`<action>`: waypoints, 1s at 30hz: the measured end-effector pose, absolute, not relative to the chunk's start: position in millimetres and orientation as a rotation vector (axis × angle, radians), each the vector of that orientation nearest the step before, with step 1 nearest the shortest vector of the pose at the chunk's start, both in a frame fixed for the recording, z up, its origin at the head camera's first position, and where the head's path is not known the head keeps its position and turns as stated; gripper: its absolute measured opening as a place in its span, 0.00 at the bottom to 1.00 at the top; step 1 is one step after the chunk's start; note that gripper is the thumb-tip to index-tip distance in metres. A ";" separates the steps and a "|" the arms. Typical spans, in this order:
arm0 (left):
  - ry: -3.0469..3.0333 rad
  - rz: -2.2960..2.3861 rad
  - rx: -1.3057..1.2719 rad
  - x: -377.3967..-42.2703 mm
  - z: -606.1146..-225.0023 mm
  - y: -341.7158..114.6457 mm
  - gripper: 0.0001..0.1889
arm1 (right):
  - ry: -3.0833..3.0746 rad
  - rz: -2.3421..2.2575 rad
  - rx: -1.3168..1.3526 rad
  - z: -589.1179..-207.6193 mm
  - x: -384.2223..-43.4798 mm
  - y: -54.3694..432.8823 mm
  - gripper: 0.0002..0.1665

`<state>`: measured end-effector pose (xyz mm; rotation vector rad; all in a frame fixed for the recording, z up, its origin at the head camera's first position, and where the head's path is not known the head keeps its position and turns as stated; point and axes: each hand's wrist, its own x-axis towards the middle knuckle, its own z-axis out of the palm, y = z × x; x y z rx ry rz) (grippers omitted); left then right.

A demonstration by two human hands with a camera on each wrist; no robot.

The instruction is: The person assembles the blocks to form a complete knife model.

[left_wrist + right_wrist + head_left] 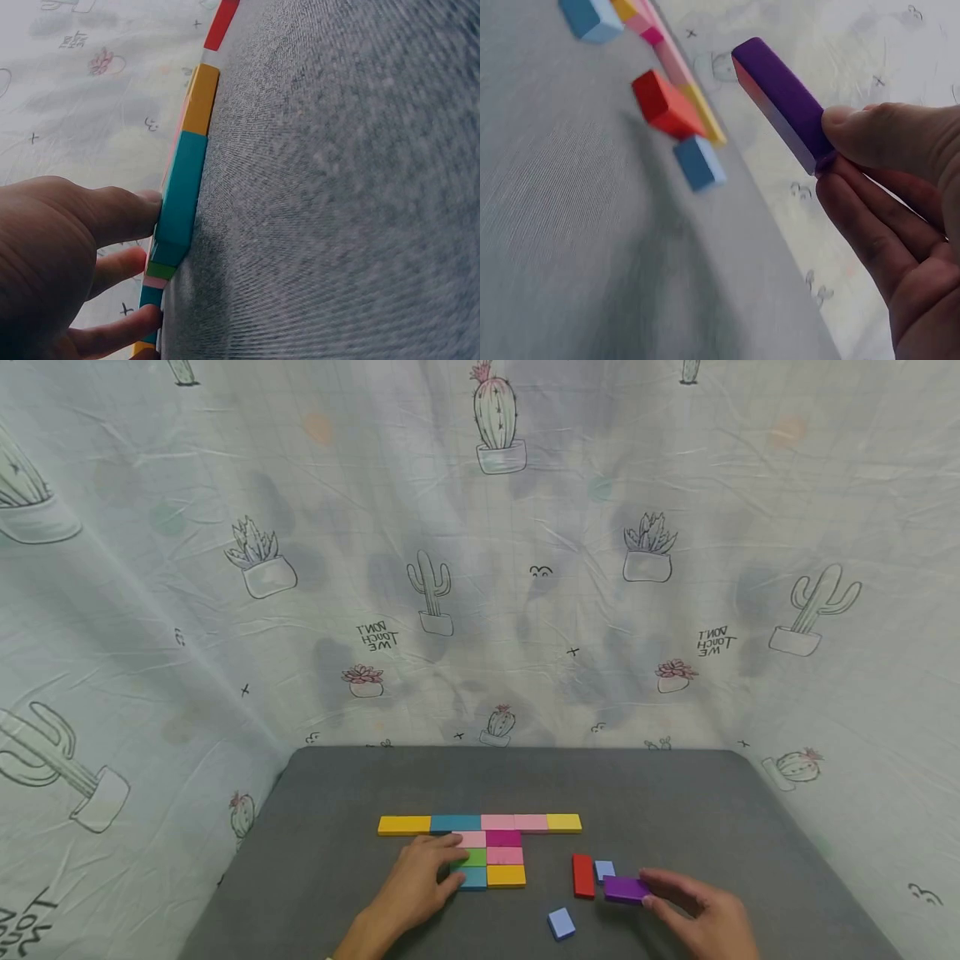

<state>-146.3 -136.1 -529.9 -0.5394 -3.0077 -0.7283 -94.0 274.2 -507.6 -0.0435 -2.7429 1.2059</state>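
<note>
Between thumb and fingers, my right hand (701,914) pinches one end of a purple block (626,889). The right wrist view shows that block (780,97) raised over the table, its far end sticking out. My left hand (416,881) rests against the left side of the joined blocks, fingertips at the pink block (471,839) and the green block (472,858). Its thumb is by the lower teal block (473,879), which shows large in the left wrist view (181,199). Beside it lies an orange block (506,877), with pink and magenta ones above.
A row of orange, teal, pink and yellow blocks (564,823) runs along the top of the arrangement. To its right lie a red block (582,877) and a small blue block (603,870). Another blue block (561,924) sits nearer on the grey table (322,785). Cactus-printed cloth (525,652) surrounds the table.
</note>
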 end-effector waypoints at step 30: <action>-2.985 -0.713 -0.561 -146.4 -531.2 -137.0 0.20 | -2.664 1.337 0.247 -519.5 -179.6 204.0 0.19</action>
